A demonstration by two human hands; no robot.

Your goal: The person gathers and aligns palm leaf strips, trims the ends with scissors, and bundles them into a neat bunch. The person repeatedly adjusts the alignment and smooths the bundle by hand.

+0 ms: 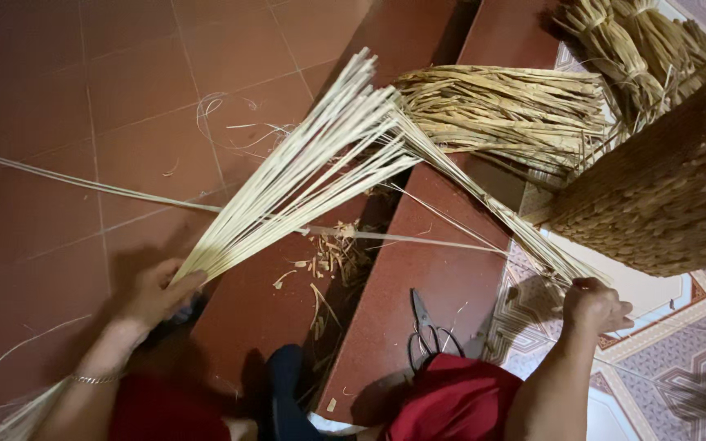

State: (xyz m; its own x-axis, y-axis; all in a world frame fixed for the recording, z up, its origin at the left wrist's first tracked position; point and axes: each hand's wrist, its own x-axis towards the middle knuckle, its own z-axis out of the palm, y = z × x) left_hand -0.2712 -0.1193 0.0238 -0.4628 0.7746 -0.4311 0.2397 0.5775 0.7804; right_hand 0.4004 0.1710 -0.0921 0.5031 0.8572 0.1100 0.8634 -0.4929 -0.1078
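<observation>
My left hand [157, 294] grips the lower end of a thick bundle of pale straw strips [304, 167] that fans up and to the right over the red tiled floor. My right hand [596, 306] pinches a thinner bunch of strips [492, 208] that runs up-left to meet the fan. Just above my right hand stands a woven basket [663, 204], tilted, with its brown plaited wall facing me. A thin bracelet sits on my left wrist.
Black scissors [426, 331] lie on the red step between my knees. Straw scraps [332, 257] litter the step edge. More dried straw bundles [508, 110] lie at the top right. One long strip [83, 184] crosses the floor at left. Patterned tiles [680, 367] lie at right.
</observation>
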